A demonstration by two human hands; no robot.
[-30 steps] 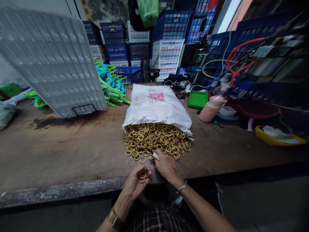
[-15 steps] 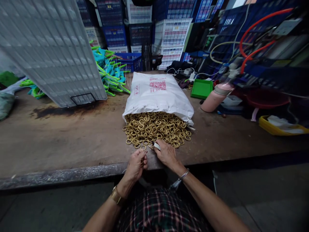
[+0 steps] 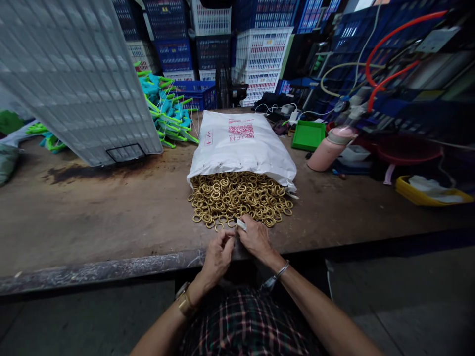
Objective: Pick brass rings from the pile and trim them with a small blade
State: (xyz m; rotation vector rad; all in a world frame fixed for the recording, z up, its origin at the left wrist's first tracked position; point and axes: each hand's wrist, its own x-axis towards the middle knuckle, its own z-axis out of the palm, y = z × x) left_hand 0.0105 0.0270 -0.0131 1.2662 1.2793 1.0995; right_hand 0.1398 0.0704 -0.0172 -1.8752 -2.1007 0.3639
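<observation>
Brass-coloured rings (image 3: 237,194) spill in a heap from the mouth of a white woven sack (image 3: 256,146) with red print. My right hand (image 3: 256,240) is at the heap's near edge, closed around a small white tool with a dark tip (image 3: 240,224), whose kind I cannot make out. Just left of it, closer to the table's front edge, my left hand (image 3: 218,254) has its fingers curled and pinched together near the right fingertips. Whatever may be between them is hidden. A few loose rings (image 3: 219,227) lie just beyond the left fingers.
A tall white ribbed panel (image 3: 85,84) stands at the left, beside green and turquoise plastic pieces (image 3: 166,111). On the right are a green tray (image 3: 308,135), a pink bottle (image 3: 326,151) and a yellow tray (image 3: 415,194). Stacked crates (image 3: 261,52) fill the back.
My left hand has moved right, closer to my right hand, and its fingers have shifted. The right hand stays by the rings with the white tool. The view has shifted slightly.
</observation>
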